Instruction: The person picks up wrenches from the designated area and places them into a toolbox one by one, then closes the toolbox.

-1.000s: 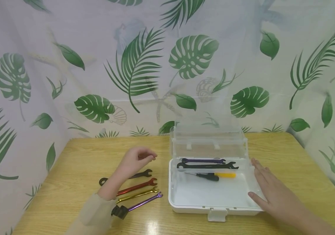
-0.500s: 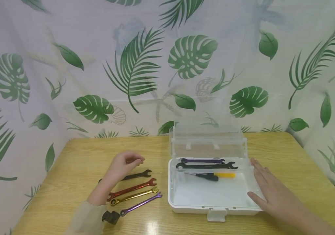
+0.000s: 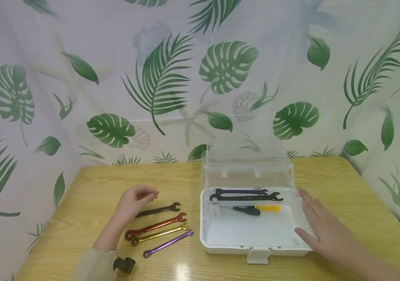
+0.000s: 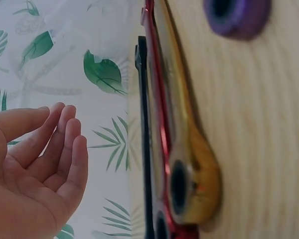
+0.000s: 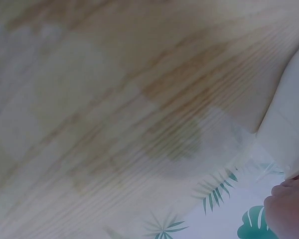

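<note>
My left hand [image 3: 133, 201] hovers over the left part of the table, its fingers loosely bent with nothing between them. The left wrist view shows the bare palm [image 4: 45, 169] too. Beneath and beside it lie a black wrench [image 3: 159, 210], a red wrench [image 3: 156, 226], a gold wrench [image 3: 161, 234] and a purple wrench [image 3: 168, 243]. My right hand [image 3: 323, 226] rests along the right side of a white toolbox [image 3: 221, 249], thumb at the rim. In the right wrist view only a bit of the fingers [image 5: 289, 209] shows, against the box wall.
Inside the toolbox, a dark purple wrench [image 3: 242, 191] and a larger black wrench [image 3: 247, 198] lie at the back. In front of them are a black-handled screwdriver [image 3: 247, 210] and a yellow handle [image 3: 268, 208]. The clear lid [image 3: 249, 175] stands raised behind. A leaf-patterned cloth [image 3: 172, 148] hangs behind the table.
My left hand has moved left and slightly toward me, away from the toolbox, uncovering more of the red, gold and purple wrenches. The right hand has stayed at the box's side.
</note>
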A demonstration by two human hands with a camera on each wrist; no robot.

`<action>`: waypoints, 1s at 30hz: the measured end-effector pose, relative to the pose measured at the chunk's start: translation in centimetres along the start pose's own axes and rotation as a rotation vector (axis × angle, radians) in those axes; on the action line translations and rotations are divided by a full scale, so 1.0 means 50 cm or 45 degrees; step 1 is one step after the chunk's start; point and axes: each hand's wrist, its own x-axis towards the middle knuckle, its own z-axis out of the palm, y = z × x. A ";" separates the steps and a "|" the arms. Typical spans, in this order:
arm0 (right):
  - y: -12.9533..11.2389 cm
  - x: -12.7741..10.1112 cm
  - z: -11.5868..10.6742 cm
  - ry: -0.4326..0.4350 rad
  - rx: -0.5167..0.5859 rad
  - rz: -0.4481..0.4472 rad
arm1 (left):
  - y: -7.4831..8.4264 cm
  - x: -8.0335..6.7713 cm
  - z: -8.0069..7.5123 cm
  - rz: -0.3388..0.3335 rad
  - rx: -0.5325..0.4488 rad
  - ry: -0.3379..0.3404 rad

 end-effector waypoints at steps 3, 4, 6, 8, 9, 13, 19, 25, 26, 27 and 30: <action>-0.001 0.002 -0.002 -0.045 0.018 0.033 | -0.012 -0.002 -0.002 -0.006 0.013 0.009; -0.002 0.003 -0.003 -0.061 0.027 0.046 | -0.015 -0.003 -0.002 -0.008 0.016 0.011; -0.003 0.005 -0.004 -0.077 0.039 0.056 | -0.022 -0.004 -0.002 -0.013 0.031 0.015; -0.003 0.006 -0.004 -0.079 0.042 0.054 | -0.028 -0.005 -0.002 -0.022 0.043 0.009; -0.003 0.006 -0.003 -0.075 0.042 0.049 | -0.031 -0.006 -0.002 -0.026 0.045 0.006; 0.000 0.004 0.001 -0.010 0.017 0.002 | -0.040 -0.008 -0.001 -0.029 0.051 -0.002; 0.004 0.002 0.005 0.044 -0.002 -0.034 | -0.057 -0.006 0.004 -0.027 0.117 -0.006; 0.001 0.003 0.001 -0.005 0.008 0.005 | -0.070 -0.002 0.014 -0.067 0.137 -0.043; 0.001 0.003 0.000 -0.009 0.008 0.008 | -0.070 -0.002 0.016 -0.063 0.143 -0.054; 0.001 0.003 0.000 -0.009 0.007 0.008 | -0.070 -0.001 0.017 -0.063 0.146 -0.060; 0.002 0.001 0.001 -0.009 0.002 0.008 | -0.071 0.000 0.020 -0.042 0.158 -0.092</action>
